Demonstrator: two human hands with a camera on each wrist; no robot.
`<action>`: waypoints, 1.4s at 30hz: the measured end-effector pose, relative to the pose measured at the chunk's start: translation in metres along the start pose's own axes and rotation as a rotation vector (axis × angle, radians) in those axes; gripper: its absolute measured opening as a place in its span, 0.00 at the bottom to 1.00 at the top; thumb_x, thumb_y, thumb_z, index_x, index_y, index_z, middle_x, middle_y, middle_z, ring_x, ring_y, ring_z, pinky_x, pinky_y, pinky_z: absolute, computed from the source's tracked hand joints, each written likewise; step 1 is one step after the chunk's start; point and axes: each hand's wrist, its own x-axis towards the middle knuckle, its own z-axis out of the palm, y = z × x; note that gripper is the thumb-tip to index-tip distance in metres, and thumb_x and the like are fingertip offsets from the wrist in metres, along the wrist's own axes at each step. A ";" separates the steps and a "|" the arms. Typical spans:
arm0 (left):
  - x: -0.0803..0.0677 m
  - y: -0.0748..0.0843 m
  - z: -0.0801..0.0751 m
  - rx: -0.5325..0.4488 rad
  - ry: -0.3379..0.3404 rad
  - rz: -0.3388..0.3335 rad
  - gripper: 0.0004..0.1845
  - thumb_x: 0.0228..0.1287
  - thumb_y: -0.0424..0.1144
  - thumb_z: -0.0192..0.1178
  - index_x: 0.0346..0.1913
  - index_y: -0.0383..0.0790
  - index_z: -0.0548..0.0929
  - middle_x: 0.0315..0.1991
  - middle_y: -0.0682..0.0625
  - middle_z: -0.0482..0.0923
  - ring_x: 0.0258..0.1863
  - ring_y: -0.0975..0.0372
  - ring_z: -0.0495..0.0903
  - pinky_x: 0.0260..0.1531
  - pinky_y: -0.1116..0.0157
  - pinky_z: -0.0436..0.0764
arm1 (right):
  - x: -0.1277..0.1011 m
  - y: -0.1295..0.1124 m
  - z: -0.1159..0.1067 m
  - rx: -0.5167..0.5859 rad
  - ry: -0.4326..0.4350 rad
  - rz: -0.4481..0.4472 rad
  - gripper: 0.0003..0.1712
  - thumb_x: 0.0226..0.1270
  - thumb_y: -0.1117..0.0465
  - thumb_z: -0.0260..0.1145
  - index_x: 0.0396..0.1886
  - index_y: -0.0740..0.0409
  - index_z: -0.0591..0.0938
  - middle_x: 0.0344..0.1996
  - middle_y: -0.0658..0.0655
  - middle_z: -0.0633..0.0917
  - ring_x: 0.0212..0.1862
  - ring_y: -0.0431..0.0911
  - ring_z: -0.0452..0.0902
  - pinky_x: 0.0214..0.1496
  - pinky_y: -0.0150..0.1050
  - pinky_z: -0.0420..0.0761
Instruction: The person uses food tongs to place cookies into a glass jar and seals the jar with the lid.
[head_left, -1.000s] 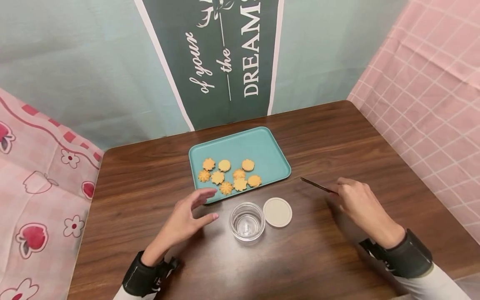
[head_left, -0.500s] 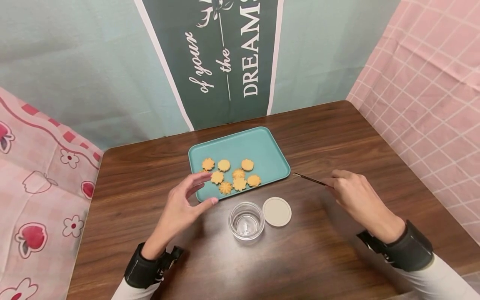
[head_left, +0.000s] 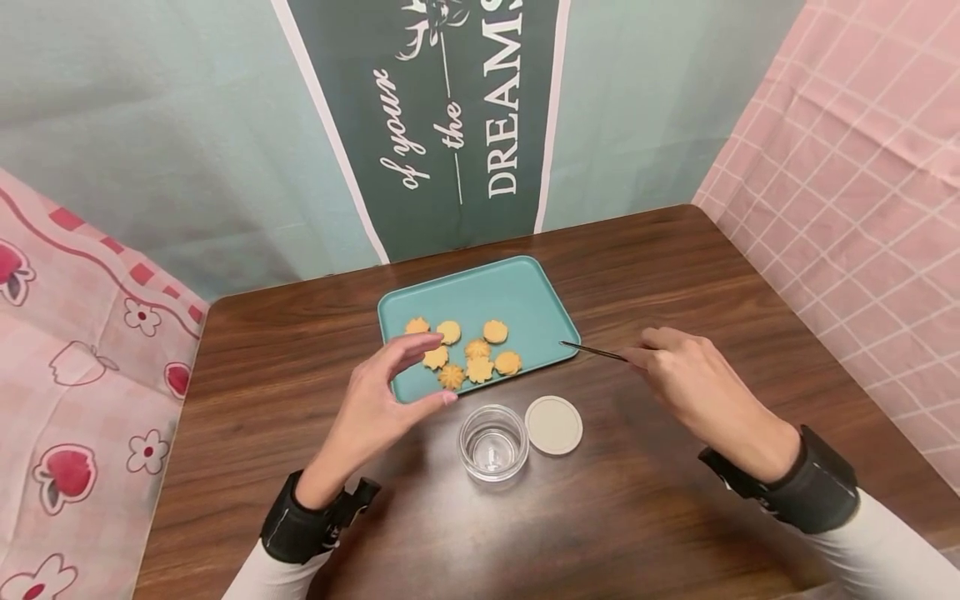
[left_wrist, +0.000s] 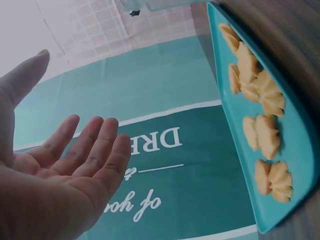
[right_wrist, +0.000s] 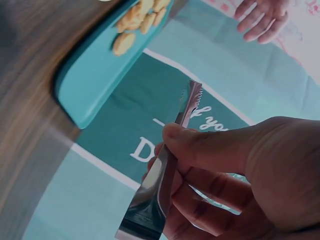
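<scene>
My right hand (head_left: 693,387) pinches a pair of metal tongs (right_wrist: 159,172) between thumb and fingers. Their serrated tips point left and overlap the right edge of the teal tray (head_left: 517,292) in the head view. Several yellow flower-shaped cookies (head_left: 480,369) lie along the tray's near left part. My left hand (head_left: 378,404) hovers at the tray's front left corner, thumb and fingers spread apart with nothing between them; it hides some cookies in the head view. In front of the tray stands an uncovered clear jar (head_left: 493,446) with nothing inside. Its round cream lid (head_left: 554,425) lies just right of it.
The wooden table (head_left: 600,517) meets a hanging green cloth (head_left: 637,108) with white lettering at the back. A pink checked cloth (head_left: 862,167) hangs on the right and a strawberry-print cloth (head_left: 97,400) on the left.
My right hand has moved left, bringing the tongs' tips from the bare table to over the tray's right edge. My left hand has moved forward and right, over the tray's near left corner.
</scene>
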 end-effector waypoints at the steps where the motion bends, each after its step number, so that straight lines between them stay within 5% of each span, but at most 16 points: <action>1: 0.001 0.001 0.001 0.003 -0.003 -0.001 0.36 0.55 0.38 0.83 0.67 0.46 0.81 0.65 0.56 0.82 0.64 0.60 0.81 0.67 0.61 0.78 | 0.002 -0.002 -0.001 0.006 0.004 -0.007 0.19 0.48 0.82 0.77 0.38 0.60 0.91 0.25 0.49 0.74 0.27 0.40 0.67 0.24 0.37 0.72; 11: 0.012 0.008 0.011 -0.016 -0.003 0.082 0.34 0.54 0.33 0.82 0.65 0.40 0.82 0.63 0.47 0.83 0.61 0.58 0.83 0.65 0.59 0.80 | 0.022 -0.018 -0.004 0.048 0.025 -0.088 0.17 0.52 0.81 0.77 0.39 0.61 0.90 0.28 0.51 0.77 0.31 0.43 0.73 0.28 0.40 0.78; 28: 0.027 0.020 0.028 -0.037 -0.027 0.201 0.32 0.54 0.30 0.81 0.63 0.38 0.82 0.60 0.47 0.85 0.60 0.57 0.84 0.61 0.57 0.84 | 0.045 -0.039 -0.007 0.116 -0.003 -0.150 0.20 0.51 0.81 0.77 0.45 0.65 0.91 0.36 0.56 0.84 0.37 0.47 0.80 0.34 0.41 0.84; 42: 0.029 0.026 0.035 -0.085 -0.037 0.195 0.26 0.58 0.30 0.79 0.60 0.37 0.85 0.56 0.46 0.87 0.57 0.56 0.87 0.59 0.64 0.84 | 0.060 -0.057 -0.011 0.144 -0.021 -0.168 0.19 0.54 0.78 0.78 0.46 0.64 0.91 0.38 0.55 0.85 0.41 0.46 0.81 0.37 0.40 0.85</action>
